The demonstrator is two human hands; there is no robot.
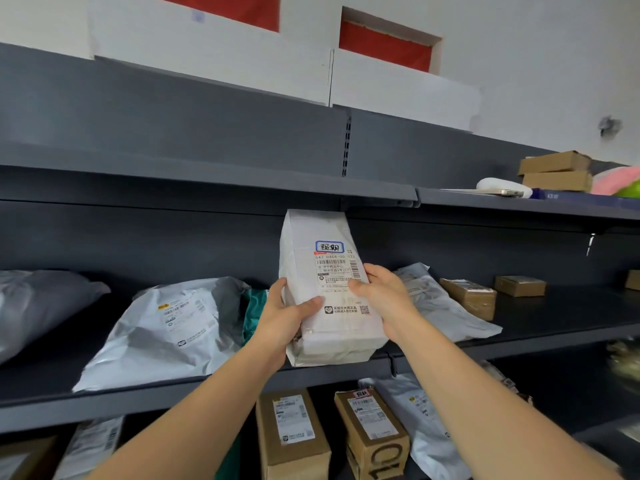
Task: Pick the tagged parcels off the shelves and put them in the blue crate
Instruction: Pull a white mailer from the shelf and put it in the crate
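A white wrapped parcel [323, 237] with a blue-framed handwritten tag and a shipping label stands upright in front of the middle shelf [554, 327]. My left hand [287, 315] grips its lower left side, thumb across the front. My right hand [381, 294] grips its right side, thumb on the label. A brown box [372, 427] on the lower shelf also carries a handwritten tag on top. The blue crate is out of view.
Grey and white poly mailers [166, 330] lie left on the middle shelf, another mailer [440, 303] and small brown boxes [519, 285] to the right. The upper shelf [207, 181] holds cartons [557, 171] at far right. More boxes [291, 434] sit below.
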